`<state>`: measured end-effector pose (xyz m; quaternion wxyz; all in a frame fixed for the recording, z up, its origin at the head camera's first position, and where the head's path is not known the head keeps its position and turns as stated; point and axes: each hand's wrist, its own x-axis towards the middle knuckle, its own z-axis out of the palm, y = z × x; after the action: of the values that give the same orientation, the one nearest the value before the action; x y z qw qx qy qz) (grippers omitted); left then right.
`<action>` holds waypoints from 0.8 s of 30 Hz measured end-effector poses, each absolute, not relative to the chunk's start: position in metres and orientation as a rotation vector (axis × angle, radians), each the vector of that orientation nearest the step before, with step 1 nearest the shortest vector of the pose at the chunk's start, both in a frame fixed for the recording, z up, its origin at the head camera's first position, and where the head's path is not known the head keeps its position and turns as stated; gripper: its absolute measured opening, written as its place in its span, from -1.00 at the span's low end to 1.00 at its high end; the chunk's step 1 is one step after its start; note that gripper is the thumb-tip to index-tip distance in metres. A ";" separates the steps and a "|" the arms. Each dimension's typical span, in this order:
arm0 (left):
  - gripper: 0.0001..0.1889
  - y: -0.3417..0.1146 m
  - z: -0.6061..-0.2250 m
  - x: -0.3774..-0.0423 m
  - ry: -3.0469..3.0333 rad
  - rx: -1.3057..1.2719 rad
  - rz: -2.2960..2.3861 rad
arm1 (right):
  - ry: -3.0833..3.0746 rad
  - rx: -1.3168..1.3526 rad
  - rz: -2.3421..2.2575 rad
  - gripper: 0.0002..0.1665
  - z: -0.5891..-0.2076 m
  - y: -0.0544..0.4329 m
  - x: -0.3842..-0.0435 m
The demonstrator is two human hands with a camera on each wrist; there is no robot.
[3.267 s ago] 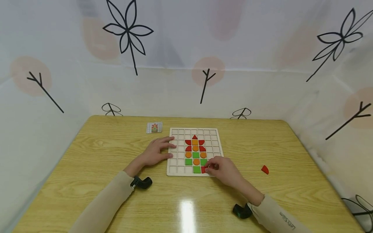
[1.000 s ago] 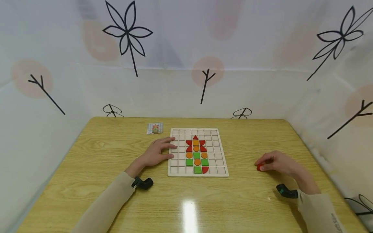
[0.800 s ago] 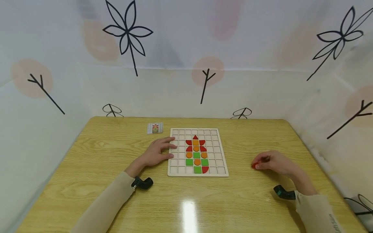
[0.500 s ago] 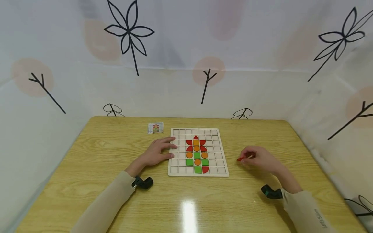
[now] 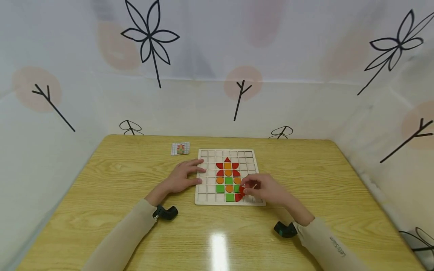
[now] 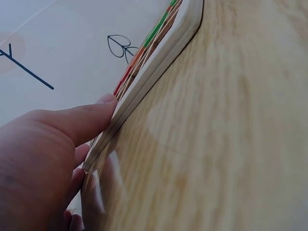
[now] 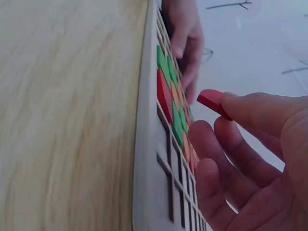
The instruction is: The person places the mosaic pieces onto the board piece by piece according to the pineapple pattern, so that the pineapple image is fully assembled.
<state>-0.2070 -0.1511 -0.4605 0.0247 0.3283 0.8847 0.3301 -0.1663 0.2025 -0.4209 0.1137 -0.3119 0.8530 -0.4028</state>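
Note:
A red quarter-circle tile (image 7: pixel 214 102) is pinched between the thumb and fingers of my right hand (image 5: pixel 266 190), above the lower right part of the wooden grid board (image 5: pixel 206 197). In the right wrist view the tile is tilted and apart from the board. My left hand (image 5: pixel 181 177) rests on the board's left edge, fingers spread and fairly straight; the left wrist view has its thumb (image 6: pixel 94 118) on the rim. Red, orange and green tiles form a figure on the board, among them a bottom green square (image 5: pixel 229 197) with a red quarter-circle tile (image 5: pixel 238 198) beside it, partly hidden by my hand.
A small printed card (image 5: pixel 180 148) with a coloured grid figure lies beyond my left hand, near the board's far left corner. The wooden table (image 5: pixel 135 162) reaches back to a white patterned cloth (image 5: pixel 190 105).
My right hand first left the red tile in the bottom row, then picked up another red quarter-circle from the table at right and brought it left over the board. My left hand stays put.

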 end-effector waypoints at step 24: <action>-0.62 -0.150 -0.460 -0.206 2.729 1.012 1.048 | 2.479 -1.088 -1.013 -0.89 -0.427 0.145 -0.167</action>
<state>-0.2065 -0.1498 -0.4598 0.0239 0.3271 0.8819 0.3386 -0.1671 0.1453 -0.4269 0.1252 -0.3735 0.8508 -0.3478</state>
